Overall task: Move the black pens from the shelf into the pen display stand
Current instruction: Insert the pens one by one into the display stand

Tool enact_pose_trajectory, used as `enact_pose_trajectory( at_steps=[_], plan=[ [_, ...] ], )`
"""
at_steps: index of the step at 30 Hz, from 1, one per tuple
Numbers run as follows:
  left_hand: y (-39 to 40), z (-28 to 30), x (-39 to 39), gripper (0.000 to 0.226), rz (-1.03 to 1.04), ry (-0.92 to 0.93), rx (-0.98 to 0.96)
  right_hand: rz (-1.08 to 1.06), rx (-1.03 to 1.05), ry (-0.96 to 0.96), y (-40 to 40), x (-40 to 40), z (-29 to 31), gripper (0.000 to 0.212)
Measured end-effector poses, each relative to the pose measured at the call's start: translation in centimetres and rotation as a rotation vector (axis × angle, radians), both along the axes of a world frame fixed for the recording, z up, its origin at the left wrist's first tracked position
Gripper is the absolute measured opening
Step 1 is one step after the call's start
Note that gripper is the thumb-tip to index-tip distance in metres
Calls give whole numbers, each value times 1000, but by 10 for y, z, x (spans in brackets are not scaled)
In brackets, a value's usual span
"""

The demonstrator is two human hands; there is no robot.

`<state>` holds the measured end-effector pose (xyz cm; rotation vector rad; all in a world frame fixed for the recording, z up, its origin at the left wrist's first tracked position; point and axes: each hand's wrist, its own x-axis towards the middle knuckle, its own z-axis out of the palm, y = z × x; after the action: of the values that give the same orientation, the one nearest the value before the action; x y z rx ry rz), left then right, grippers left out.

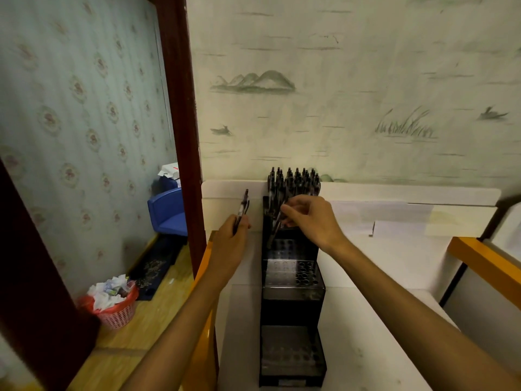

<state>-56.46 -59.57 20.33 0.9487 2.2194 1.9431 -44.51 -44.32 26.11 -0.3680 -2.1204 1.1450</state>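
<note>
Black pens fill the top tier of the pen display stand; lower tiers empty. One pen is pinched by the right hand, another gripped by the left hand.

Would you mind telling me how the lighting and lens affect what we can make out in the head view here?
Head view: dim, warm light; the pen display stand reads as a dark mass, its hole grids faint. The wide-angle lens bows the door frame and stretches both forearms. The pen in the right hand is slightly blurred; the left hand's pen is sharper.
</note>
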Motion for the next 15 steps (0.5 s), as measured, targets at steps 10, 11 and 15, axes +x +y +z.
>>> enact_pose_trajectory(
  at_steps=[10, 11, 15],
  plan=[
    [-16, 6, 7, 37, -101, -32, 86, -66, 380, -189, -11, -8, -32, 19],
    [-18, 7, 7, 37, -103, -30, 87, -66, 386, -203, -12, -9, -34, 18],
    [-18, 6, 6, 34, -106, -50, 81, -77, 361, -215, -13, -11, -40, 19]
  ],
)
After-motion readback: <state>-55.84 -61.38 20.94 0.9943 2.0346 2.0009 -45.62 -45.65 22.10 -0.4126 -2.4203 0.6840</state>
